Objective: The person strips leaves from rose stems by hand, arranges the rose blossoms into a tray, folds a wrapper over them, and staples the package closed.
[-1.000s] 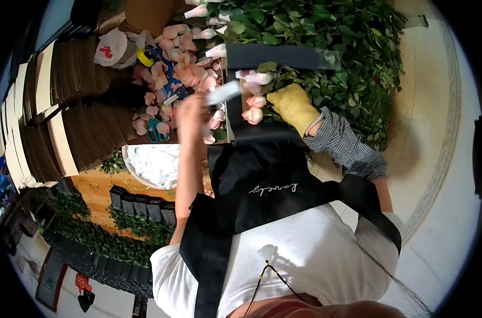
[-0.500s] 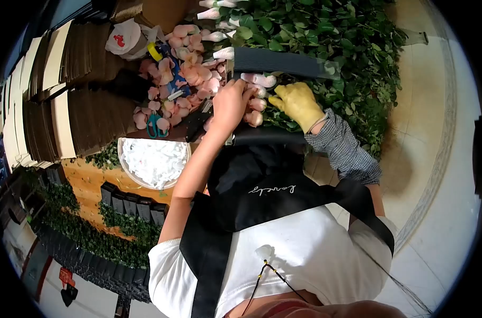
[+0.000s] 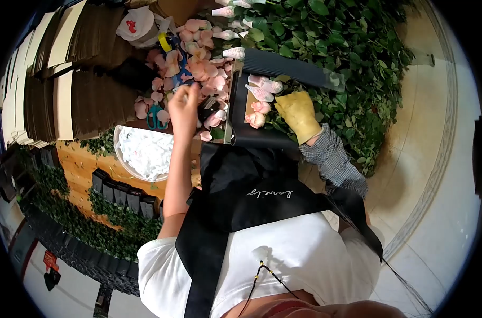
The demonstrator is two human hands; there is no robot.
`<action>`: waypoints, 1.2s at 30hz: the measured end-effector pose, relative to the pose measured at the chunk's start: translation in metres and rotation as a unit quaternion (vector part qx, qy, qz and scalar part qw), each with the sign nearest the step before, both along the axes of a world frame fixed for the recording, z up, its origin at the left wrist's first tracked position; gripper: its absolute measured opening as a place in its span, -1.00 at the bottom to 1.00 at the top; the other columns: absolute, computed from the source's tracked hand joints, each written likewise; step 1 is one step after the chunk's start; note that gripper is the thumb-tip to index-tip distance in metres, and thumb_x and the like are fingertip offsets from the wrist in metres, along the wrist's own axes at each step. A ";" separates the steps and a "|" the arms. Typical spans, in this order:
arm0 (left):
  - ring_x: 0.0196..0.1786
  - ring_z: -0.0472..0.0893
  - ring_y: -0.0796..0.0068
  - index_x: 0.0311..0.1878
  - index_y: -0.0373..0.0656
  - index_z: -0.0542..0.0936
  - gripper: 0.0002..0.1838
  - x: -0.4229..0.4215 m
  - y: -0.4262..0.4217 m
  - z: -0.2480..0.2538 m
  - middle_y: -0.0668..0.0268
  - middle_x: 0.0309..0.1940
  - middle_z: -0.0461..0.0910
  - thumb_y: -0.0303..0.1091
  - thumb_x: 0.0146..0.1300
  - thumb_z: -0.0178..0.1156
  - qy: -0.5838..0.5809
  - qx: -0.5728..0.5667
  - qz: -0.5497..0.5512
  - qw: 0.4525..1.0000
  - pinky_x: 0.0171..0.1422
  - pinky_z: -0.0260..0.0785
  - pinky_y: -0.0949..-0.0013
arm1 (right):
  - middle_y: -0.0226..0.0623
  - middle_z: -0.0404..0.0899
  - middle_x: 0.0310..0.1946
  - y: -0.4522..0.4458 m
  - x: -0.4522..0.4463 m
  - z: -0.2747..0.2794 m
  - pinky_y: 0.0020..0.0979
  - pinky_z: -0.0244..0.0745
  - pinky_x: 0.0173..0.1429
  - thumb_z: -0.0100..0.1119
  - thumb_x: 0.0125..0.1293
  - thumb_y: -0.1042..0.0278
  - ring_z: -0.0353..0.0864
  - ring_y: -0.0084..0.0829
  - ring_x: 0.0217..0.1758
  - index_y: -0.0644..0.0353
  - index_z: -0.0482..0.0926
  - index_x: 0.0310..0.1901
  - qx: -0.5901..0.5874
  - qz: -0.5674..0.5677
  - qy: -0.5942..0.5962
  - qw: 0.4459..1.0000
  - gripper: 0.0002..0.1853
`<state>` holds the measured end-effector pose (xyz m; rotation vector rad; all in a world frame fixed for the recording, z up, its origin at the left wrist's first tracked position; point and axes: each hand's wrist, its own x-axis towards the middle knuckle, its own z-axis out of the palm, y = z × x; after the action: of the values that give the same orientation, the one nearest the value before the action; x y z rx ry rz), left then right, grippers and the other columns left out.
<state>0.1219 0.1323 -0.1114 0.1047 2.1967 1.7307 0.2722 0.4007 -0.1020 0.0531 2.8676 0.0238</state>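
My left hand (image 3: 183, 108) is bare, its fingers pinched together above loose pink petals (image 3: 202, 70); anything between the fingertips is too small to make out. My right hand (image 3: 298, 116), in a yellow glove, is curled beside the pink roses and leaves; what lies inside its grip is hidden. Left of the glove, two bare roses (image 3: 255, 119) rest on a brown and black surface. Just above them are rose heads in white net sleeves (image 3: 260, 94). A dark ribbed strip (image 3: 283, 68) lies beyond them.
A round tub of white pieces (image 3: 145, 153) stands near my left forearm. Teal scissors (image 3: 156, 116) and yellow tape (image 3: 164, 42) lie among petals. Stacked brown cardboard (image 3: 98, 103) is at the left. Leafy stems (image 3: 352, 100) fill the upper right, with more netted roses (image 3: 233, 53) at the top.
My left hand set a white net sleeve around a rose head, then moved left, away from the roses, to over the petals. My gloved right hand has stayed beside the roses.
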 end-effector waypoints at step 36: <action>-0.03 0.58 0.39 -0.40 -0.25 0.56 -0.88 0.023 0.026 -0.009 0.26 -0.05 0.54 -0.49 0.27 0.24 0.064 0.142 -0.129 0.979 0.08 0.44 0.28 | -0.26 0.60 -0.58 -0.003 0.006 -0.004 -0.08 0.51 -0.25 0.27 0.26 0.25 0.65 -0.15 -0.41 0.10 0.54 -0.48 -0.087 -0.048 0.095 0.991 -0.80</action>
<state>0.1444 0.1580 -0.1203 0.5611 1.9017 1.9162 0.2781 0.3979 -0.1061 0.1664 3.0389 -0.2641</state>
